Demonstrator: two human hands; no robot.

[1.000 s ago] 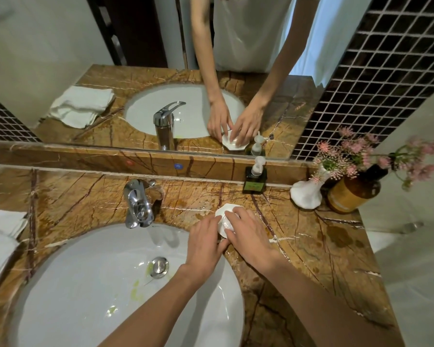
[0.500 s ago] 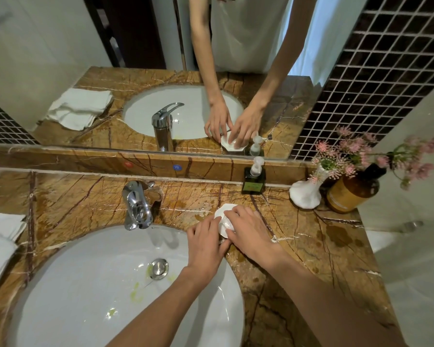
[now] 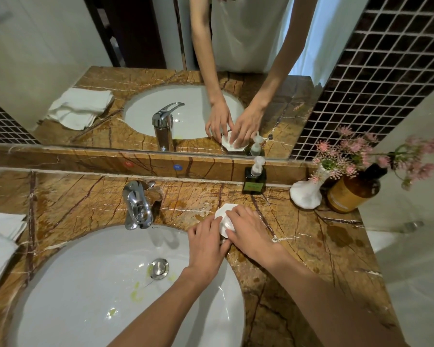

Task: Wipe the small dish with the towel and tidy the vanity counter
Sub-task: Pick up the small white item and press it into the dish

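The small white dish (image 3: 223,213) rests on the brown marble vanity counter (image 3: 311,249), just right of the tap. My right hand (image 3: 251,231) lies over the dish and covers most of it. The fingers of my left hand (image 3: 207,242) press against its near left edge, with the wrist above the basin. Only the dish's far left rim shows. A folded white towel (image 3: 0,236) lies at the counter's far left edge, well away from both hands.
A white basin (image 3: 85,284) with yellow-green smears near the drain fills the lower left. A chrome tap (image 3: 137,205) stands behind it. A dark soap pump bottle (image 3: 254,180), a white vase of pink flowers (image 3: 306,195) and an amber jar (image 3: 352,192) line the back right. A mirror is behind.
Both hands stay on the dish in nearly the same place; the fingers have only shifted slightly around it.
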